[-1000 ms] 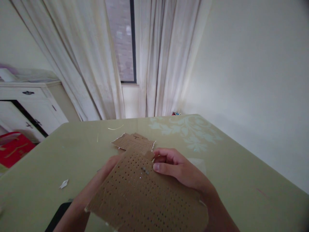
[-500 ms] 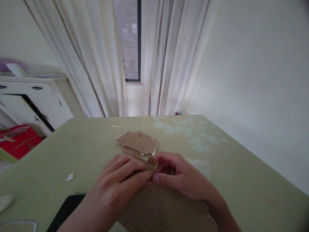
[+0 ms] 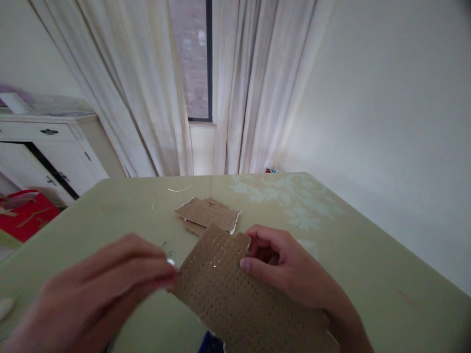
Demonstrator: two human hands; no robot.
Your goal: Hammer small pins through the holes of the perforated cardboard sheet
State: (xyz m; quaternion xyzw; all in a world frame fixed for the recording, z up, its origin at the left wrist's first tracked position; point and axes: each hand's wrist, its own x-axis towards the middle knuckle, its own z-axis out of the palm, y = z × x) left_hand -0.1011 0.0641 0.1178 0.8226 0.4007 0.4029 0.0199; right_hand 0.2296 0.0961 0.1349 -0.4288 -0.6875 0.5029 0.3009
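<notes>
A brown cardboard sheet [image 3: 235,294], pierced with rows of small holes, is tilted up in front of me. My right hand [image 3: 285,260] grips its upper right edge, thumb on the near face and fingers curled behind. Beside the sheet's left edge, my left hand [image 3: 114,274] is slightly blurred, its fingertips pinched together. Something thin and dark shows between those fingertips and the cardboard, too small to name. A small white spot shows at the fingertips.
Torn cardboard pieces [image 3: 209,215] lie stacked beyond my hands on the pale green table [image 3: 121,215]. Thin dark bits [image 3: 167,250] lie behind my left hand. A dark blue object [image 3: 211,343] shows below the sheet. A red bag [image 3: 27,215] stands left of the table.
My left hand has moved left, away from my right hand, to the sheet's left edge. The cardboard has been turned so its holed face shows. My right hand keeps its grip.
</notes>
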